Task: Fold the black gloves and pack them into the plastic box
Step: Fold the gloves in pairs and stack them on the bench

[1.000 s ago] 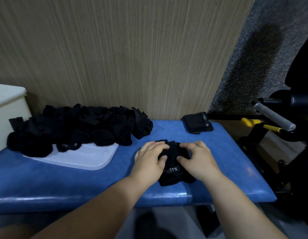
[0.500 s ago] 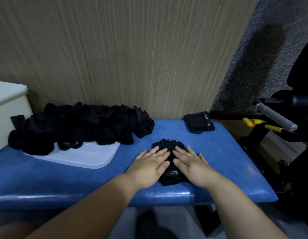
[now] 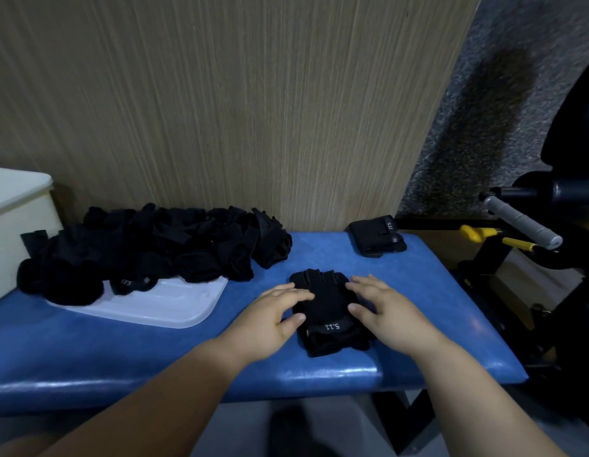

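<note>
The glossy blue padded vinyl bench (image 3: 121, 351) has a rounded front edge that catches the light. Near that edge a flat black fabric glove with a grey "5.11" strap (image 3: 326, 311) lies between the two hands. The left hand (image 3: 273, 319) and right hand (image 3: 385, 311) rest at its sides, each grip wide, with fingers nearly straight and touching the cloth without clasping it. Further left, a shallow white plastic tray (image 3: 161, 301), perhaps a lid, carries part of a crumpled heap of black gloves (image 3: 154, 245). One folded black glove (image 3: 377, 240) sits at the far right corner. A cream plastic box (image 3: 13, 219) stands at the left edge, its inside hidden. Behind rises a pale wood-grain wall panel (image 3: 237, 110), with a grey speckled surface (image 3: 484, 127) to its right, beside a black metal frame with a grey textured handle (image 3: 520, 222).
</note>
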